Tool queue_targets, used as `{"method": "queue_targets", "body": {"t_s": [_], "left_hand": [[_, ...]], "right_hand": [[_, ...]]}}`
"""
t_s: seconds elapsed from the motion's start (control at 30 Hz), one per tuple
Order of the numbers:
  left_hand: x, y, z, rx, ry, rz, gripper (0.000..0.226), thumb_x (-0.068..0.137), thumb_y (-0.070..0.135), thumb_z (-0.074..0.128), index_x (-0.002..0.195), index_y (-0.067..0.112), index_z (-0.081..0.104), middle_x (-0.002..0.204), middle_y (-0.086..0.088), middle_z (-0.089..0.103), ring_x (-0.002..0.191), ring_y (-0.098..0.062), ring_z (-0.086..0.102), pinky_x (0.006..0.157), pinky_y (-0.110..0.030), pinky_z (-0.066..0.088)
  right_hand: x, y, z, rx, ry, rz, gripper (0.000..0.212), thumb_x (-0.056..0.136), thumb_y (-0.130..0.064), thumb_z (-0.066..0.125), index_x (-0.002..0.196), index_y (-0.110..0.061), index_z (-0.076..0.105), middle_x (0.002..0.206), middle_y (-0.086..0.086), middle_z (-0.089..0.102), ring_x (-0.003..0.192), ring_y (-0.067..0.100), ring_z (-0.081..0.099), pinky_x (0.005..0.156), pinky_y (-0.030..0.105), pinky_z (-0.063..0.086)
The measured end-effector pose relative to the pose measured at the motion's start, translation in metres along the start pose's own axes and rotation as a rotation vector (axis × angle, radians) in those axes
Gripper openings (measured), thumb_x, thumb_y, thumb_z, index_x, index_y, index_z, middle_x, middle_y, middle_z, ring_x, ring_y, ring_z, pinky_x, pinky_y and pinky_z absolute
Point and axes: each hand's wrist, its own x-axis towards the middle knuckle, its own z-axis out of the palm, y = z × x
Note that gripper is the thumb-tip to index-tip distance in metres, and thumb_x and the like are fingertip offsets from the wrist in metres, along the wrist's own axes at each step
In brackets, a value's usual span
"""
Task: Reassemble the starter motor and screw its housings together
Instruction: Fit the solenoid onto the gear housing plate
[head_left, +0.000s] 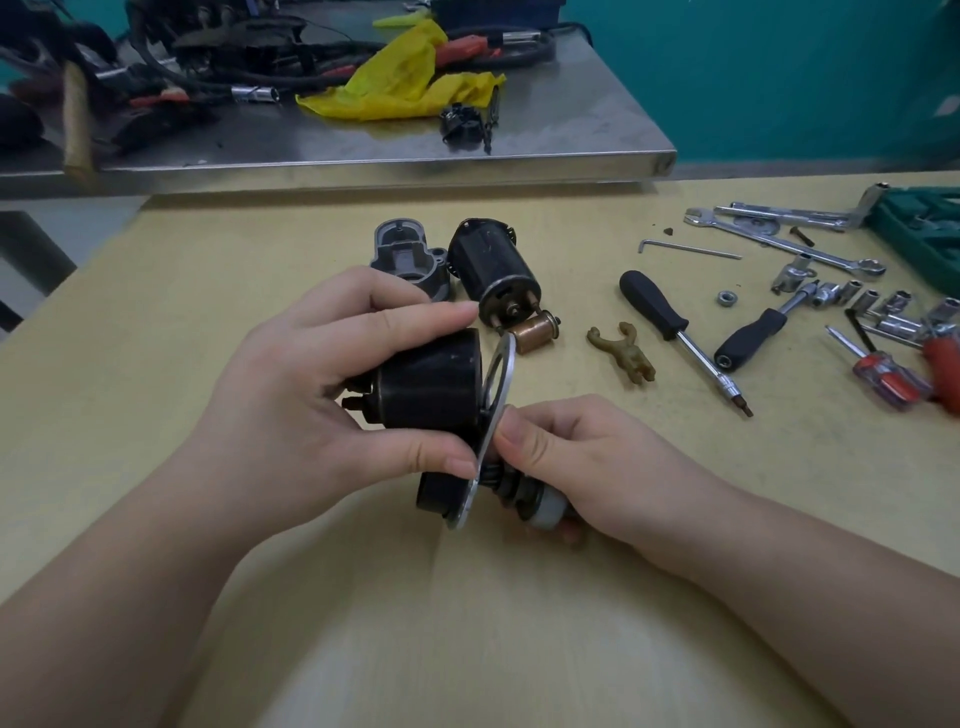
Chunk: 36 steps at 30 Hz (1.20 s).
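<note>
My left hand (311, 395) grips a black cylindrical motor housing (431, 384) above the yellow table, thumb underneath and fingers over its top. A thin silver metal plate (488, 431) stands on edge against the housing's right end. My right hand (576, 457) holds the shaft and gear end (535, 499) that sticks out below the plate, its thumb pressing the plate's edge. Farther back lie a second black motor body (491, 262), a grey cast end housing (410, 257), a copper-coloured plunger (535, 332) and a tan plastic fork lever (623, 353).
Right of the parts lie a black-handled screwdriver (655, 306), a socket driver (753, 332), an Allen key (688, 249), wrenches (779, 239), a nut (725, 298), several sockets and a red screwdriver (883, 374). A steel bench (363, 161) behind holds cables and a yellow bag (405, 78).
</note>
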Motion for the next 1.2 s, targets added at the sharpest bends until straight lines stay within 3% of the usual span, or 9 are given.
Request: {"method": "queue_targets", "body": {"t_s": [0.17, 0.3, 0.43, 0.6, 0.73, 0.87, 1.07, 1.2], "left_hand": [[0.001, 0.0, -0.001, -0.037, 0.004, 0.001, 0.071, 0.067, 0.054, 0.09, 0.131, 0.03, 0.067, 0.12, 0.001, 0.068, 0.109, -0.024, 0.07, 0.077, -0.034, 0.062], [0.002, -0.001, -0.003, -0.011, -0.007, 0.028, 0.07, 0.069, 0.053, 0.09, 0.131, 0.029, 0.067, 0.122, 0.004, 0.067, 0.112, -0.021, 0.069, 0.08, -0.031, 0.061], [0.003, -0.002, -0.002, -0.012, 0.007, 0.042, 0.069, 0.069, 0.052, 0.091, 0.13, 0.028, 0.067, 0.122, 0.004, 0.067, 0.113, -0.021, 0.069, 0.079, -0.028, 0.06], [0.001, -0.003, 0.002, -0.216, 0.056, -0.012, 0.069, 0.067, 0.051, 0.093, 0.127, 0.028, 0.069, 0.122, 0.008, 0.069, 0.114, -0.017, 0.069, 0.086, -0.021, 0.056], [0.001, -0.004, 0.007, -0.359, 0.08, -0.078, 0.067, 0.069, 0.05, 0.093, 0.126, 0.023, 0.072, 0.125, 0.005, 0.068, 0.12, -0.021, 0.066, 0.098, -0.033, 0.056], [0.0, -0.005, 0.008, -0.379, 0.086, -0.106, 0.07, 0.067, 0.051, 0.095, 0.125, 0.018, 0.074, 0.125, 0.0, 0.069, 0.122, -0.026, 0.065, 0.102, -0.044, 0.057], [0.001, -0.005, 0.006, -0.335, 0.075, -0.089, 0.063, 0.066, 0.046, 0.096, 0.12, 0.02, 0.076, 0.125, -0.001, 0.068, 0.122, -0.025, 0.066, 0.1, -0.04, 0.058], [0.002, -0.008, 0.005, -0.253, 0.056, -0.048, 0.066, 0.067, 0.045, 0.095, 0.125, 0.025, 0.071, 0.125, -0.003, 0.068, 0.121, -0.026, 0.067, 0.09, -0.042, 0.062]], "right_hand": [[0.0, -0.003, -0.003, -0.045, -0.038, 0.014, 0.087, 0.052, -0.106, 0.059, 0.091, -0.03, 0.08, 0.075, 0.007, 0.06, 0.066, 0.024, 0.05, 0.058, 0.038, 0.041], [-0.002, -0.004, -0.004, -0.061, -0.064, 0.005, 0.085, 0.059, -0.098, 0.064, 0.092, -0.021, 0.079, 0.074, 0.005, 0.057, 0.066, 0.025, 0.047, 0.061, 0.041, 0.037], [-0.002, -0.003, -0.002, -0.093, -0.056, 0.003, 0.068, 0.067, -0.091, 0.062, 0.087, -0.028, 0.078, 0.072, 0.001, 0.059, 0.065, 0.023, 0.049, 0.061, 0.04, 0.038], [-0.003, -0.004, -0.002, -0.082, -0.063, 0.0, 0.081, 0.057, -0.103, 0.057, 0.094, -0.035, 0.081, 0.069, -0.008, 0.062, 0.065, 0.021, 0.049, 0.059, 0.037, 0.039], [-0.002, -0.004, -0.002, -0.097, -0.019, 0.022, 0.089, 0.053, -0.107, 0.054, 0.093, -0.032, 0.08, 0.067, -0.008, 0.062, 0.064, 0.019, 0.05, 0.056, 0.034, 0.039], [-0.002, -0.004, -0.001, -0.106, -0.025, 0.005, 0.078, 0.058, -0.105, 0.053, 0.084, -0.036, 0.079, 0.065, -0.009, 0.062, 0.058, 0.015, 0.05, 0.053, 0.031, 0.041], [-0.002, -0.005, 0.0, -0.1, -0.009, 0.007, 0.069, 0.064, -0.099, 0.054, 0.08, -0.037, 0.079, 0.067, -0.001, 0.06, 0.06, 0.02, 0.048, 0.054, 0.033, 0.039], [-0.002, -0.003, 0.0, -0.104, 0.01, 0.014, 0.072, 0.063, -0.098, 0.054, 0.082, -0.033, 0.078, 0.062, -0.006, 0.062, 0.054, 0.014, 0.051, 0.051, 0.03, 0.043]]}}
